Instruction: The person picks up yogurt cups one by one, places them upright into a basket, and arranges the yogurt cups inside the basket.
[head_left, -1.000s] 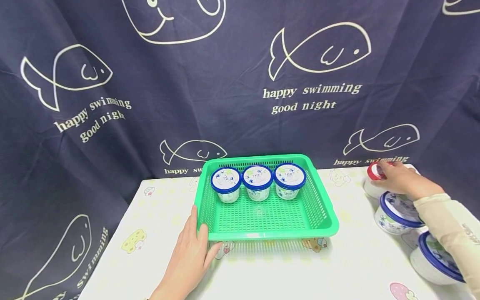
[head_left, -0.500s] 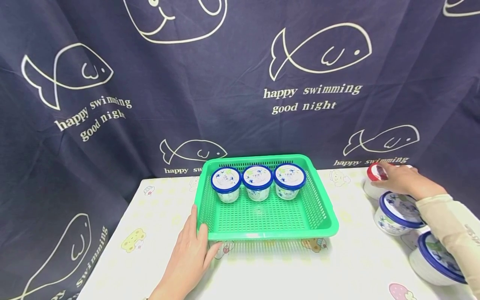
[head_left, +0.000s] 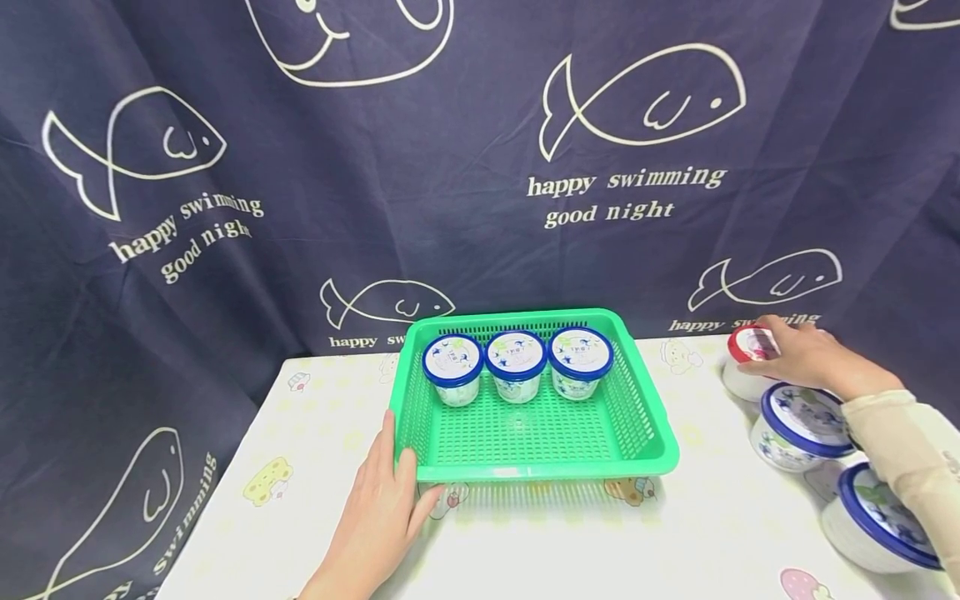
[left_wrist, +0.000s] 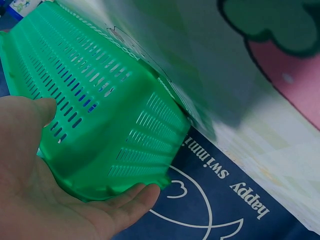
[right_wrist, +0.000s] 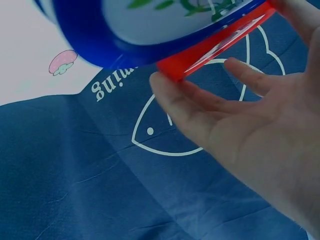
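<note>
In the head view, a green plastic basket (head_left: pixel 525 469) holds 3 blue-lidded tubs (head_left: pixel 515 354) in a row along its back. My left hand (head_left: pixel 375 508) rests against the basket's front left corner, fingers fairly straight; the left wrist view shows the thumb by one wall and fingertips (left_wrist: pixel 147 195) at the rim. At the right, my right hand (head_left: pixel 813 358) holds a red-lidded tub (head_left: pixel 742 379) by its lid. The right wrist view has fingers and thumb on opposite edges of the red lid (right_wrist: pixel 220 47), partly hidden behind a blue lid (right_wrist: pixel 85 35).
Two more blue-lidded tubs stand at the right: a middle tub (head_left: pixel 787 446) and a nearer tub (head_left: pixel 862 533), beneath the right sleeve (head_left: pixel 911 467). A patterned cloth (head_left: pixel 300 433) covers the table. A dark blue fish-print curtain (head_left: pixel 480 208) hangs directly behind.
My right hand and the red-lidded tub have shifted slightly left, and more of the red lid shows. The left hand and basket have stayed put.
</note>
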